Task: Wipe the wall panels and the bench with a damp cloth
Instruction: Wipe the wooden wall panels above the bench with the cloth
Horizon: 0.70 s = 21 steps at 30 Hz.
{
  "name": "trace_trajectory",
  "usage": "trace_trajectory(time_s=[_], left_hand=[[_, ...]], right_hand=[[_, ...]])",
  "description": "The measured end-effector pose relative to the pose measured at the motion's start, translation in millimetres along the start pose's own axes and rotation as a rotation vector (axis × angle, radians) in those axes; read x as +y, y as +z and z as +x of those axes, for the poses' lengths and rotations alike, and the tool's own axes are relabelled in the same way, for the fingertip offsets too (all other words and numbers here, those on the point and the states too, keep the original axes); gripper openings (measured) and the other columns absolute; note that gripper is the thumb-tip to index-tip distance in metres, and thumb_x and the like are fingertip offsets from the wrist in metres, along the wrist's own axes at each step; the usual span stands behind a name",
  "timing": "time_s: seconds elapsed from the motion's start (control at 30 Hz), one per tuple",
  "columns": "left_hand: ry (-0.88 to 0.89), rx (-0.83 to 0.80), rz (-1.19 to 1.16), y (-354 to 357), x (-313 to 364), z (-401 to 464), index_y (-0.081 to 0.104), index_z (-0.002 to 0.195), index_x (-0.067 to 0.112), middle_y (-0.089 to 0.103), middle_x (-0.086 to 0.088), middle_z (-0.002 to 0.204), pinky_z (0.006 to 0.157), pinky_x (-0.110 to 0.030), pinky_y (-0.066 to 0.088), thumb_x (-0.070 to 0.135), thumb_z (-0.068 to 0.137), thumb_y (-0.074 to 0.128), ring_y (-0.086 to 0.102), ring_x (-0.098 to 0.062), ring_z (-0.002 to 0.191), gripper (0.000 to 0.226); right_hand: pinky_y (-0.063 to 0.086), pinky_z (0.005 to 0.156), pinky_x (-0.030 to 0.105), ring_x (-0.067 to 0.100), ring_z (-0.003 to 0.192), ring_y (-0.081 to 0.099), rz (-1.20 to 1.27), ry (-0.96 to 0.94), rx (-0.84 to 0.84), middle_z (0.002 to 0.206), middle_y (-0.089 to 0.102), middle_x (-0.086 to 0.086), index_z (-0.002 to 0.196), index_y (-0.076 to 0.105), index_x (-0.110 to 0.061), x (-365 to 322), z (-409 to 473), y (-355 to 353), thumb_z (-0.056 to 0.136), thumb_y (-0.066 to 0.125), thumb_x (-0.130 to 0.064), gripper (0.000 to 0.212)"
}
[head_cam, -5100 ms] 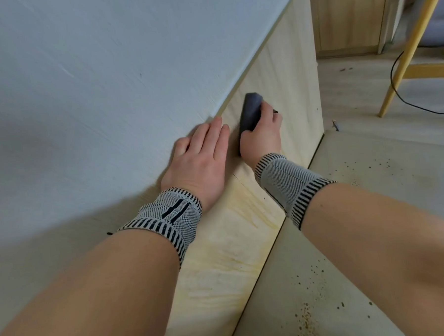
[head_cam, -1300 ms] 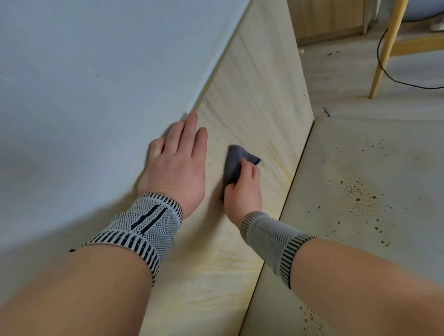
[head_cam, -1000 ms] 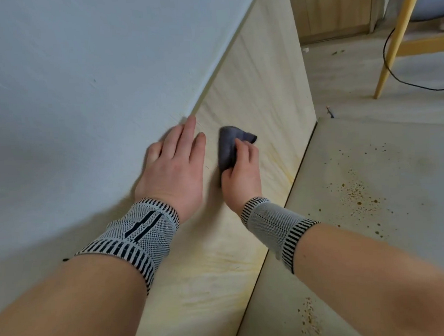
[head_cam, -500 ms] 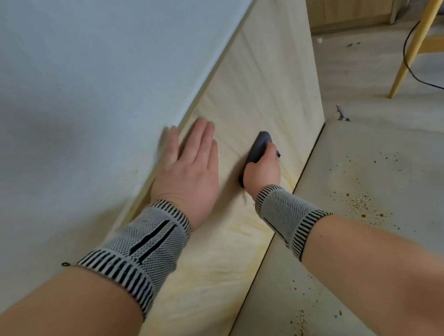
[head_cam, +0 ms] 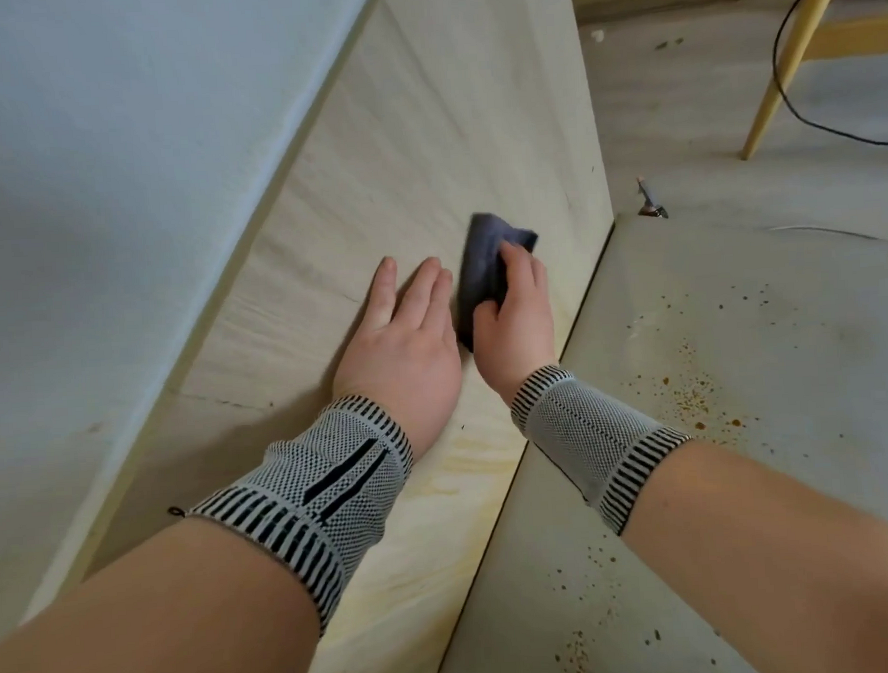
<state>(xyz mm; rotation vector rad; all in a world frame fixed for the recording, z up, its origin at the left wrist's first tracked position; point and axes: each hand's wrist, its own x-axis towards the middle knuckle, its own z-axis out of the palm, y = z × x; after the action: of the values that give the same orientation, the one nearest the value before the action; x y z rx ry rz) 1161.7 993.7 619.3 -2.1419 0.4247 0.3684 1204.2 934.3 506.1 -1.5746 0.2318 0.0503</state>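
A pale wooden wall panel (head_cam: 421,131) runs diagonally through the view, with yellowish stains near its lower part. My right hand (head_cam: 518,317) holds a folded dark grey cloth (head_cam: 484,267) and presses it against the panel. My left hand (head_cam: 406,338) lies flat on the panel just left of the cloth, fingers straight. To the right of the panel is the light bench surface (head_cam: 742,372), speckled with brown spots. Both wrists wear grey knitted bands with black stripes.
A painted white wall (head_cam: 114,173) rises left of the panel. On the floor beyond are a yellow wooden furniture leg (head_cam: 792,55), a black cable (head_cam: 800,106) and a small metal piece (head_cam: 651,207) at the bench's far corner.
Both hands have shifted right, away from the white wall's edge. My right hand has pushed the cloth a little further up the panel, more of it now showing.
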Motion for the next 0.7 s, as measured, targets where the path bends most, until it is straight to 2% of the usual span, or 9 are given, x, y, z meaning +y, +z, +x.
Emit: trace_trajectory(time_s=[0.07,0.13,0.2,0.3,0.37,0.43,0.53,0.6,0.7], left_hand=[[0.021,-0.005,-0.002,2.2,5.2,6.6,0.004,0.153,-0.005,-0.006,-0.019,0.163,0.11,-0.059,-0.019,0.017,0.101,0.014,-0.012,-0.033,0.15,0.058],[0.031,-0.005,-0.003,5.3,10.4,13.0,0.008,0.154,-0.004,-0.005,-0.02,0.163,0.11,-0.059,-0.02,0.017,0.102,0.016,-0.011,-0.034,0.15,0.056],[0.047,-0.014,-0.002,9.4,16.5,18.8,0.01,0.154,-0.004,-0.005,-0.021,0.163,0.11,-0.059,-0.02,0.017,0.103,0.016,-0.011,-0.035,0.15,0.055],[0.073,-0.027,-0.017,17.8,29.8,32.7,0.01,0.154,-0.003,-0.005,-0.022,0.163,0.11,-0.059,-0.02,0.02,0.104,0.017,-0.011,-0.036,0.15,0.056],[0.107,-0.054,-0.014,23.7,39.6,41.7,0.01,0.155,0.0,-0.005,-0.021,0.163,0.109,-0.059,-0.021,0.024,0.104,0.021,-0.012,-0.036,0.15,0.058],[0.136,-0.084,-0.002,29.1,50.1,49.7,0.01,0.155,-0.001,-0.006,-0.023,0.162,0.109,-0.06,-0.022,0.026,0.104,0.024,-0.013,-0.037,0.149,0.059],[0.179,-0.137,0.015,37.2,64.2,61.6,0.015,0.154,-0.002,-0.008,-0.026,0.161,0.108,-0.062,-0.021,0.026,0.104,0.025,-0.014,-0.04,0.149,0.058],[0.214,-0.171,0.029,41.0,71.4,68.8,0.02,0.154,0.001,-0.008,-0.027,0.161,0.108,-0.062,-0.021,0.027,0.104,0.026,-0.015,-0.04,0.148,0.057],[0.261,-0.197,0.042,47.4,81.6,82.5,0.021,0.154,0.003,-0.008,-0.027,0.161,0.11,-0.063,-0.019,0.028,0.104,0.025,-0.014,-0.041,0.148,0.056]], right_hand=[[0.016,0.112,0.01,0.02,0.139,0.028,0.027,-0.075,0.046,0.151,0.027,0.013,0.143,0.038,-0.002,10.4,4.2,8.4,0.084,0.042,0.011,0.061],[0.02,0.117,0.025,0.023,0.142,0.026,0.031,0.119,0.042,0.155,0.02,0.009,0.147,0.032,-0.008,26.6,15.9,8.0,0.086,0.04,0.01,0.065],[0.028,0.111,0.03,0.028,0.138,0.033,-0.022,0.363,-0.004,0.155,0.019,0.007,0.149,0.027,-0.015,38.7,21.9,0.0,0.088,0.039,0.007,0.067],[0.023,0.094,0.001,0.017,0.128,0.038,-0.031,0.206,-0.012,0.15,0.029,0.005,0.147,0.031,-0.01,43.2,22.6,-6.1,0.088,0.041,0.009,0.063],[0.018,0.09,-0.008,0.005,0.119,0.036,0.014,0.048,0.021,0.143,0.035,0.007,0.143,0.036,-0.004,44.8,18.0,-1.7,0.087,0.043,0.01,0.058],[0.022,0.107,0.006,0.007,0.127,0.034,0.02,0.074,0.033,0.146,0.033,0.007,0.145,0.033,-0.005,63.3,20.6,4.4,0.087,0.043,0.008,0.06],[0.025,0.117,0.033,0.022,0.141,0.029,-0.101,0.426,-0.1,0.157,0.018,0.004,0.151,0.021,-0.01,97.9,34.4,1.5,0.092,0.039,0.004,0.063],[0.027,0.112,0.033,0.025,0.139,0.032,-0.197,0.691,-0.264,0.156,0.022,0.007,0.148,0.022,-0.009,112.9,46.6,-4.6,0.099,0.036,-0.004,0.051],[0.037,0.099,0.031,0.025,0.124,0.047,-0.297,0.657,-0.281,0.146,0.038,0.012,0.135,0.036,-0.008,128.1,60.9,-11.0,0.095,0.044,-0.004,0.041]])
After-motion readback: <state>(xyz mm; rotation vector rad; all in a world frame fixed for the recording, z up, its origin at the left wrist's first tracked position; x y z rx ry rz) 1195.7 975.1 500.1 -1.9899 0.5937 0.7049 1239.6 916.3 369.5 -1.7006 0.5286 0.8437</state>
